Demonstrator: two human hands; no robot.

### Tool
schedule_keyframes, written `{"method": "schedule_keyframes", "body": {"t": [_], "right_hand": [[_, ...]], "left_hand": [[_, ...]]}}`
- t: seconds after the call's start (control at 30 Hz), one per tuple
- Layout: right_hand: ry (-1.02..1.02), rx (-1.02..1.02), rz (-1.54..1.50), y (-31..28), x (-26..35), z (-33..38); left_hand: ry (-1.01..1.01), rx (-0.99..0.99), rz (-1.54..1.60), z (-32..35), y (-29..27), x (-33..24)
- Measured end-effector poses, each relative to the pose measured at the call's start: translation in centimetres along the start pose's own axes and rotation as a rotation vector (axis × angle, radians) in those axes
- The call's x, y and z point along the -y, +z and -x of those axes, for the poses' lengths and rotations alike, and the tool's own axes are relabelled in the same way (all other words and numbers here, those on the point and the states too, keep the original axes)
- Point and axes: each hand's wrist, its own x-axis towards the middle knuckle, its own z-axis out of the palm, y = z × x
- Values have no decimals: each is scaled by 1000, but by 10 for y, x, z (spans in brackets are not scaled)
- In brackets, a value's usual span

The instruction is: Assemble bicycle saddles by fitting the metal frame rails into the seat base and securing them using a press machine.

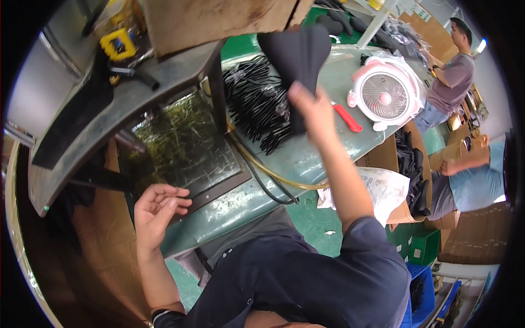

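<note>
My right hand (310, 109) is raised over the green workbench (306, 156) and grips a black, flat shaped piece (298, 54) by its lower end, holding it up above a pile of black strips (260, 106). My left hand (156, 210) holds nothing; its fingers are loosely curled and rest at the near edge of a dark frame around a shiny, foil-like press plate (186, 142). Above that plate hangs the heavy grey upper slab (126, 104) of a machine.
A pink and white table fan (384, 95) and a red-handled tool (348, 118) lie on the bench to the right. A yellow hose (273, 172) runs along it. Cardboard boxes of black pieces (413, 164) stand beside it. Two other people (451, 82) are at the right.
</note>
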Motion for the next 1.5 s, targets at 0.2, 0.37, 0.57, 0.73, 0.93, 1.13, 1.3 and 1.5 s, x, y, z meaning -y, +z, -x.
{"method": "schedule_keyframes", "body": {"t": [0.2,0.37,0.57,0.73,0.93,1.13,1.3,1.5], "right_hand": [[-187,181,344,-1,-10,-101],[-719,591,1303,-21,-20,-88],[-783,639,1483,3,-16,-83],[-1084,603,1630,7,-7,-75],[-1129,605,1619,31,8,-21],[-806,655,1243,22,23,-5],[-340,322,788,-23,10,10],[-83,430,223,-52,12,57]], "left_hand": [[26,-256,-186,36,-51,-7],[189,-883,-635,43,-202,30],[86,-1201,-1414,9,-298,38],[-311,-1219,-1607,-27,-297,40],[-283,-1260,-1345,27,-252,19],[247,-1029,412,175,-181,2],[170,-1361,246,218,-181,55],[176,-1022,95,247,-147,59]]}}
